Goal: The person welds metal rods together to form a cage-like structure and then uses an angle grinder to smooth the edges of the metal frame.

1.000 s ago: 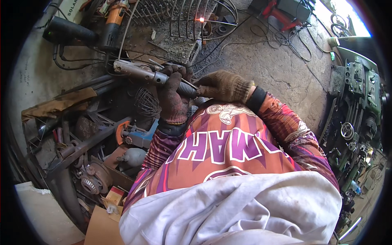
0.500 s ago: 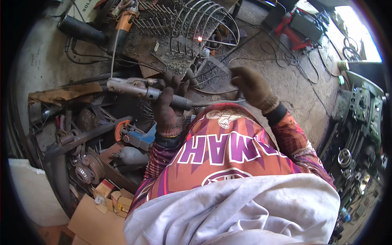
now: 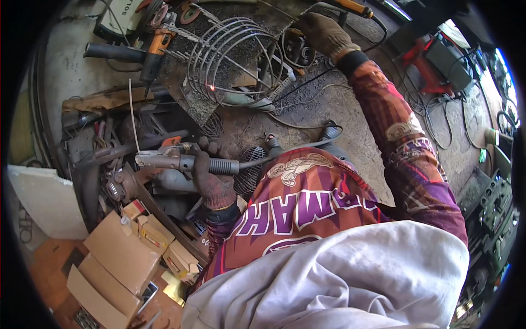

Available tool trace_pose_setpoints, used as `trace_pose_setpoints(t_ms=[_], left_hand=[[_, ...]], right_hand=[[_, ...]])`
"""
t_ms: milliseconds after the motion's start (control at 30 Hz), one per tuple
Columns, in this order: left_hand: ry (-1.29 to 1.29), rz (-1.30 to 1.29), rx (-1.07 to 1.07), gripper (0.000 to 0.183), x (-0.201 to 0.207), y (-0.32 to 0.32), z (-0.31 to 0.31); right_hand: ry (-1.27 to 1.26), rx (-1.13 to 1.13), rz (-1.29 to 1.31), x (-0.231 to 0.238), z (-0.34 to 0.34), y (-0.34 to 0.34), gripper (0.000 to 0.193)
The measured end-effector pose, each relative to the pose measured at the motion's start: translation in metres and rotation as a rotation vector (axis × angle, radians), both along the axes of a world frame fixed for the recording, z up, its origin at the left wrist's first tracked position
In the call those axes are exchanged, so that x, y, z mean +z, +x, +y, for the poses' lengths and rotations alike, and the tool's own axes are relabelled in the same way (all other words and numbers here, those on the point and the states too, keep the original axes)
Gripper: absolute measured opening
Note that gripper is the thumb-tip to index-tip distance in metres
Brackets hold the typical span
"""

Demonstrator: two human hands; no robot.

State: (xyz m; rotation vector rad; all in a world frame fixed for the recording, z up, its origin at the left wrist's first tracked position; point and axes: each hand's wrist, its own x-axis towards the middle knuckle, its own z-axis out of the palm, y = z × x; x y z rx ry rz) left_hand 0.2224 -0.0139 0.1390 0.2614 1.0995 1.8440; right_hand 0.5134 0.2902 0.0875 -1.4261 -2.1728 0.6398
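My left hand [image 3: 211,178], in a dark glove, is closed round a welding electrode holder [image 3: 181,163]. A thin electrode rod [image 3: 132,112] sticks up from its jaw, and its cable runs right past my waist. At the far side of the bench, my gloved right hand [image 3: 327,35] is stretched out beside a thin metal bar; its fingertips are hidden, so I cannot tell if it grips anything. Left of it lies a cage of bent metal rods [image 3: 235,60], one spot on it glowing orange.
An orange angle grinder [image 3: 159,44] lies at the far left of the gritty bench. Another orange-handled tool [image 3: 356,7] is at the far right. Cables trail over the floor near a red-framed machine [image 3: 433,66]. Cardboard boxes [image 3: 115,247] stand at lower left.
My right hand has moved from near my body to far across the bench. The cage sits farther left in view and looks turned. The electrode holder stays in my left hand, slightly lower.
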Motion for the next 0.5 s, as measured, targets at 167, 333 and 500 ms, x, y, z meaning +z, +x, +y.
trace_pose_setpoints(t_ms=[167, 333, 500], left_hand=[[0.004, 0.073, -0.027, 0.031, 0.018, 0.028, -0.005], [0.098, 0.206, -0.166, 0.035, 0.055, 0.074, 0.043], [0.007, 0.967, -0.712, 0.041, 0.075, 0.124, 0.127]], right_hand=[[0.174, -0.176, 0.000, 0.008, 0.005, -0.012, 0.047], [-0.161, 0.112, 0.708, 0.047, -0.121, 0.001, 0.058], [-0.115, 0.223, 0.842, 0.087, -0.173, 0.005, 0.081]])
